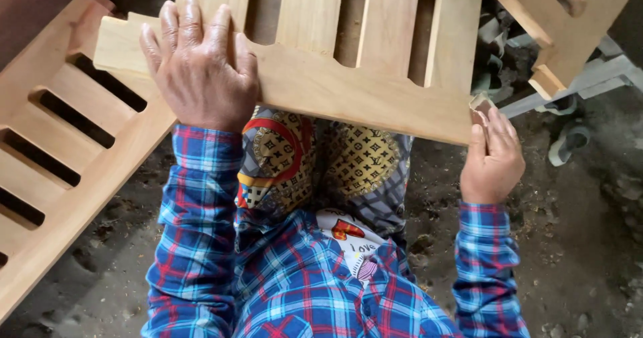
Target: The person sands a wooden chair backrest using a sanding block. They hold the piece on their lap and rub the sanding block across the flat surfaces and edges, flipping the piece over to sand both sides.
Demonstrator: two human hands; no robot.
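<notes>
A slatted wooden panel (348, 90) lies across the person's lap, its long bottom rail running from ten o'clock down to three o'clock. Its near edge is straight and bare between the two hands; its right corner ends just at the right hand. The left hand (199, 67) lies flat on the rail's left end, fingers spread and pointing to twelve o'clock, pressing down on the wood. The right hand (494, 158), at three o'clock, pinches a small folded piece of sandpaper (479, 107) between thumb and fingers and holds it against the rail's right corner. Outward at nine o'clock, a second slatted panel (63, 150) slopes toward seven o'clock, its upper end tucked under the first panel's left end. At one o'clock, a third wooden frame (569, 30) stands just beside the first panel's slats. The dirt floor (583, 244) from three to five o'clock lies open beyond the right hand's plaid sleeve (485, 264).
</notes>
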